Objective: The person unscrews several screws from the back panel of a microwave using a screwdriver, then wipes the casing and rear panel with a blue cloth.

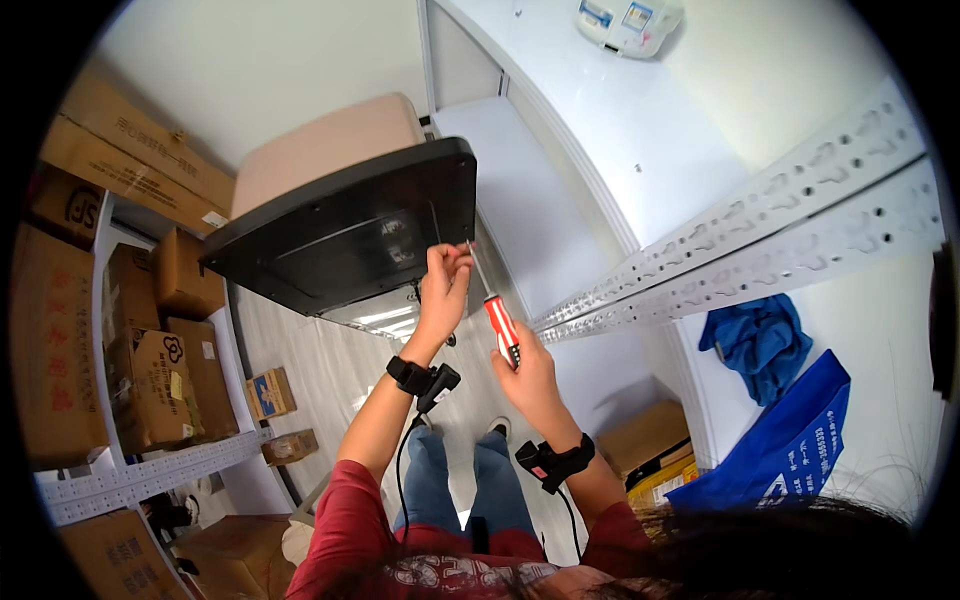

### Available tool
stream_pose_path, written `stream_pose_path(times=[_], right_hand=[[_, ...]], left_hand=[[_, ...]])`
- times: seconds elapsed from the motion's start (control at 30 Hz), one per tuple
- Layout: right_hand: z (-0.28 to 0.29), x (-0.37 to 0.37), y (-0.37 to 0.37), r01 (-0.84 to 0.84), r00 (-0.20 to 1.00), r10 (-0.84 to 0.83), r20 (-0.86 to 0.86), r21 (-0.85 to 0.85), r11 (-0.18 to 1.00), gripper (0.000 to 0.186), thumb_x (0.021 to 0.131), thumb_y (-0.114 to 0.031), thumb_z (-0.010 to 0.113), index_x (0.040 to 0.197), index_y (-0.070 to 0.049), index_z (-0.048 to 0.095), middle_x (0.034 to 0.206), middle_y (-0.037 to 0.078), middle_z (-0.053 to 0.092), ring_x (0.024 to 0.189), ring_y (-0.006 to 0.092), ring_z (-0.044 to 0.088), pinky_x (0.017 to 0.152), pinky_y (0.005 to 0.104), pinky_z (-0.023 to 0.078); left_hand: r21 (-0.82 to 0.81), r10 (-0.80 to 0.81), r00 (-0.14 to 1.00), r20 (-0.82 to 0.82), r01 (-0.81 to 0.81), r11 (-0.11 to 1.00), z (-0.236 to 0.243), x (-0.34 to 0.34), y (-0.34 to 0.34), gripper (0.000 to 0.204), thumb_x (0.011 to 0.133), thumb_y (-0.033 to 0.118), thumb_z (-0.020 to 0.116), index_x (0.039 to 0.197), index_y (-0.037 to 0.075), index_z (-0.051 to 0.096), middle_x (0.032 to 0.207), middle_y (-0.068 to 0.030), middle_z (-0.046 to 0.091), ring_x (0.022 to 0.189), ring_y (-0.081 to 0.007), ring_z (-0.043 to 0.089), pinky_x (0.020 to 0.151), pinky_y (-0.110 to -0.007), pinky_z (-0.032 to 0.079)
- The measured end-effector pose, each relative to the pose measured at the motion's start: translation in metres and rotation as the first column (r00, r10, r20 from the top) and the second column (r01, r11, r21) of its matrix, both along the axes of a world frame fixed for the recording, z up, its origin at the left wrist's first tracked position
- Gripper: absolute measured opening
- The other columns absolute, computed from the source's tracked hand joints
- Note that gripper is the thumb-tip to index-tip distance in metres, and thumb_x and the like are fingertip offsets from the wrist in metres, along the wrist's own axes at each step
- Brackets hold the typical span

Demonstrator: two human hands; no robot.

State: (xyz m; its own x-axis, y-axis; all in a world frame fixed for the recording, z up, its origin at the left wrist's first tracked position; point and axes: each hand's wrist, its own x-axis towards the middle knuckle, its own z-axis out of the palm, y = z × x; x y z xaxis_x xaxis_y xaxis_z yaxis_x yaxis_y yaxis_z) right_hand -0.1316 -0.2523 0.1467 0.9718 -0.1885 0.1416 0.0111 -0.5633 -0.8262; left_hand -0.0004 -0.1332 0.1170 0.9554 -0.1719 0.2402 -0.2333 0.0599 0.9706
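A screwdriver (500, 325) with a red and white striped handle is in my right hand (530, 375), its thin metal shaft pointing up and away from me. My left hand (445, 290) has its thumb and fingers pinched together at the shaft's tip. Whatever small thing they may hold there is too small to make out. Just beyond my left fingers is the right edge of a large black panel (340, 235), tilted toward me. It has small holes near its rim, and a beige block-shaped piece (330, 140) sits behind it.
At left, a shelf holds several cardboard boxes (160, 385); a small box (270, 393) lies on the floor. White shelving (560, 190) stands at right with a perforated metal post (740, 235). A blue cloth (760, 345) and a blue bag (775, 445) are at lower right.
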Motion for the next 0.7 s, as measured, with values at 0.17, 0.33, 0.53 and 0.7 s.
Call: stream_pose_path(times=[0.17,0.33,0.53,0.7], right_hand=[[-0.004,0.016,0.002,0.018,1.000,-0.018,-0.014,0.022,1.000,0.049,0.077,-0.009,0.063,0.121,0.000,0.043,0.095,0.020,0.055,0.077,0.0382,0.058,0.065,0.0412,0.047],[-0.008,0.024,0.000,0.007,1.000,-0.007,0.013,-0.015,1.000,0.049,0.077,-0.008,0.063,0.121,0.001,0.042,0.094,0.020,0.055,0.078,0.0375,0.057,0.066,0.0410,0.047],[-0.002,0.030,0.001,-0.002,1.000,0.003,0.015,-0.040,0.999,0.049,0.077,-0.008,0.063,0.120,0.001,0.042,0.095,0.020,0.052,0.077,0.0378,0.057,0.065,0.0415,0.046],[0.008,0.034,0.002,0.017,1.000,-0.018,-0.011,-0.077,0.997,0.049,0.078,-0.009,0.063,0.121,0.001,0.042,0.099,0.018,0.048,0.081,0.0381,0.056,0.067,0.0415,0.047]], left_hand=[[-0.128,-0.080,0.995,-0.051,0.073,0.989,0.005,0.016,-0.008,0.021,0.090,-0.007,0.039,0.106,0.004,0.033,0.123,-0.0192,0.048,0.101,-0.0176,0.055,0.090,-0.032,0.043],[-0.169,-0.067,0.994,-0.084,0.052,0.984,-0.005,0.023,-0.010,0.019,0.089,-0.006,0.040,0.104,0.004,0.033,0.120,-0.0184,0.050,0.103,-0.0189,0.056,0.090,-0.031,0.043],[-0.234,-0.056,0.991,-0.121,0.027,0.972,-0.005,0.027,-0.011,0.018,0.089,-0.005,0.042,0.104,0.003,0.036,0.118,-0.0155,0.051,0.101,-0.0179,0.057,0.087,-0.029,0.044],[0.167,0.032,0.989,-0.147,-0.008,0.986,0.006,0.009,-0.006,0.025,0.083,-0.004,0.050,0.107,0.001,0.044,0.117,-0.0154,0.053,0.100,-0.0229,0.057,0.083,-0.031,0.045]])
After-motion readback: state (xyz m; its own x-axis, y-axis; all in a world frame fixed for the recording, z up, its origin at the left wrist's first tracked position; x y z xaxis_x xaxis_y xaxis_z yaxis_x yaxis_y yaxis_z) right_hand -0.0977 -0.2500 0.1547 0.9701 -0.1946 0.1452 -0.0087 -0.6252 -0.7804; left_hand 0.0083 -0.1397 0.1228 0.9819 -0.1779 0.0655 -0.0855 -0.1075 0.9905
